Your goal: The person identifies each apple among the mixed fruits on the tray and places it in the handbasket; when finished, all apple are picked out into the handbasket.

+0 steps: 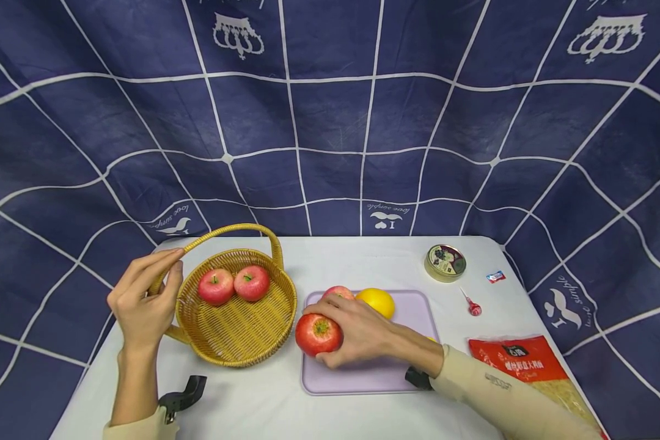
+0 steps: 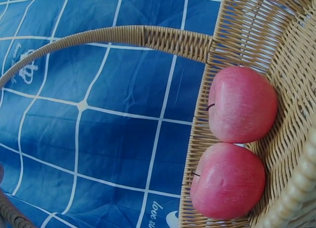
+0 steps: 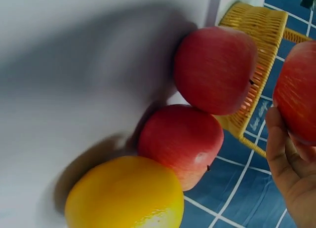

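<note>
My left hand (image 1: 145, 293) grips the handle (image 1: 228, 229) of a yellow wicker basket (image 1: 236, 345). Two red apples (image 1: 216, 286) lie side by side in the basket, and the left wrist view shows the same apples (image 2: 242, 104) close up. With my right hand (image 1: 357, 330) I hold another red apple (image 1: 318, 335) above the left part of a light purple tray (image 1: 363, 384). In the right wrist view the held apple (image 3: 298, 95) is clear of two apples (image 3: 216, 70) and a smooth yellow fruit (image 3: 126, 196) on the tray. My right hand partly hides these in the head view.
A round tin (image 1: 445, 263) stands at the back right of the white table (image 1: 357, 260). Near it lie a small wrapped packet (image 1: 495, 277) and a red lollipop (image 1: 473, 307). A red pasta bag (image 1: 522, 360) lies at the right front. Dark blue checked cloth surrounds the table.
</note>
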